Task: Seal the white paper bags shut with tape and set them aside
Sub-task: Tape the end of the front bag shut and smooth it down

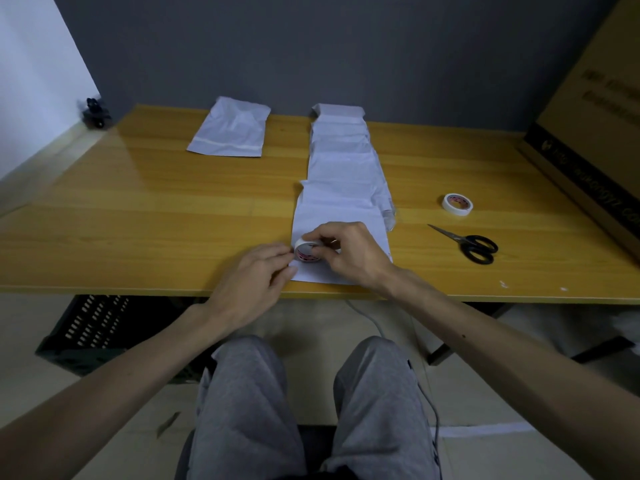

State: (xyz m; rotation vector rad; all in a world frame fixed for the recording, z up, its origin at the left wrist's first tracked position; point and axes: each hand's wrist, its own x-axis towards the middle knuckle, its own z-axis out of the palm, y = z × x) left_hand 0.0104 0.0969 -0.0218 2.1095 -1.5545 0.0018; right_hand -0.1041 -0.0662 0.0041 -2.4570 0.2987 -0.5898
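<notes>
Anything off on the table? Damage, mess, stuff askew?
The taped white paper bag set aside far left is creased. The overlapping row of white paper bags has a crumpled edge poking out right. Small white scraps lie near the wooden table's front edge.

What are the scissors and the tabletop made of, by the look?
Scissors: grey metal blades, with handles that look like black plastic. Tabletop: yellowish wood grain with a glossy sheen; could be varnished wood or laminate.

The left hand and right hand are ungloved, the forearms unsleeved. Grey creased jogging trousers cover the legs, with a thin dark cable alongside.
</notes>
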